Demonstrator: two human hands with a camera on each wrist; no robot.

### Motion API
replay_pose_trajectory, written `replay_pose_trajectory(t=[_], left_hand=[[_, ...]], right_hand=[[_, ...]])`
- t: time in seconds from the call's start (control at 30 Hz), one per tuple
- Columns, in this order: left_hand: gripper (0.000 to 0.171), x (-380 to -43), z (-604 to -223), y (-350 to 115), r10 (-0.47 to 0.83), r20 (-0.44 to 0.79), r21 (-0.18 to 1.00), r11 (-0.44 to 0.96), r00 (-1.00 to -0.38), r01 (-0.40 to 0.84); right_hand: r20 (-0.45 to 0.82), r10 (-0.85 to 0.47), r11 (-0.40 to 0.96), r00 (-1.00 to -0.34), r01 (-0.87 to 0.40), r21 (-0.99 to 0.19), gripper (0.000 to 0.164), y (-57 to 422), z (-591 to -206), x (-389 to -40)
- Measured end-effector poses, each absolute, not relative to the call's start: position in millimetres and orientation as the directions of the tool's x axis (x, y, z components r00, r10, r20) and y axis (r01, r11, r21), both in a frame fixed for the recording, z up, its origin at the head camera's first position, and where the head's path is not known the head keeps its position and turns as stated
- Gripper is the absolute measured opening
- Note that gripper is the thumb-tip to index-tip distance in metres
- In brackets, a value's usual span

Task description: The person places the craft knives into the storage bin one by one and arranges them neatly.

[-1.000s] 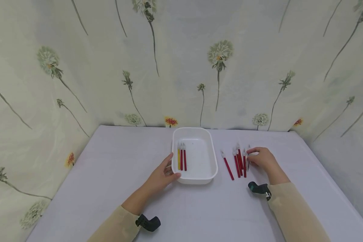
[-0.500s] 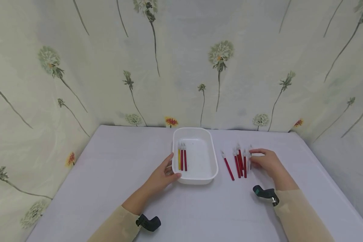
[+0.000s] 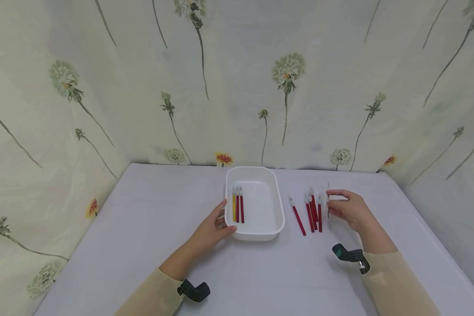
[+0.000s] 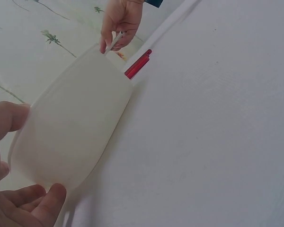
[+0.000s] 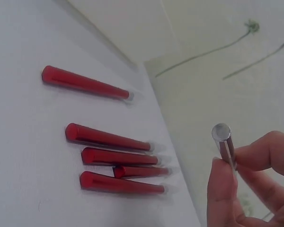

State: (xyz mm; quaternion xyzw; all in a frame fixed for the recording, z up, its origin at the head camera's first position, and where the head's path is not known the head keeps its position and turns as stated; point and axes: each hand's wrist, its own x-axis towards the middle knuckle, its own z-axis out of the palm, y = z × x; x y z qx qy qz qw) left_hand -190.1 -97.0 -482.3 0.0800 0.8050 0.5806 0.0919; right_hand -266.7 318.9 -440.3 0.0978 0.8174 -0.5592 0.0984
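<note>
A white plastic tray [image 3: 256, 230] stands at the middle of the table, with one yellow craft knife [image 3: 234, 208] and two red ones [image 3: 242, 209] lying along its left side. My left hand [image 3: 210, 232] grips the tray's near left corner, thumb on the front wall and fingers at the left side. Between thumb and fingers my right hand [image 3: 349, 210] pinches a silver craft knife [image 5: 224, 138], raised off the table with its butt end toward the wrist camera. Several red craft knives [image 5: 113, 135] with clear caps lie left of that hand.
One red craft knife [image 3: 297, 218] lies apart, nearer the tray than the cluster. White cloth [image 3: 162, 197] covers the table. A flower-printed curtain [image 3: 237, 87] rises behind its far edge. Each wrist bears a black camera [image 3: 193, 291].
My right hand has pinched the silver craft knife, lifted it and moved slightly right, away from the red ones. My left hand and the tray stay put.
</note>
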Motion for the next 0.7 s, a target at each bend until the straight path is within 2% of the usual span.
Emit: replay_pose_trajectory(t=[0.2,0.43,0.7], left_hand=[[0.088,-190.5,-482.6,-97.0,0.235,-0.06,0.949,0.316,-0.97,0.018],[0.089,-191.1,-483.1,-97.6,0.243,-0.059,0.95,0.313,-0.968,0.02],[0.089,-191.3,-482.1,-97.5,0.247,-0.057,0.949,0.314,-0.967,0.025]], right_hand=[[-0.237,0.016,0.347,-0.971,0.228,-0.91,0.055,313.3,-432.8,-261.7],[-0.215,-0.019,0.277,-0.977,0.201,-0.939,0.058,302.2,-422.4,-256.5],[-0.176,-0.089,0.238,-0.98,0.15,-0.96,0.054,282.6,-409.1,-252.6]])
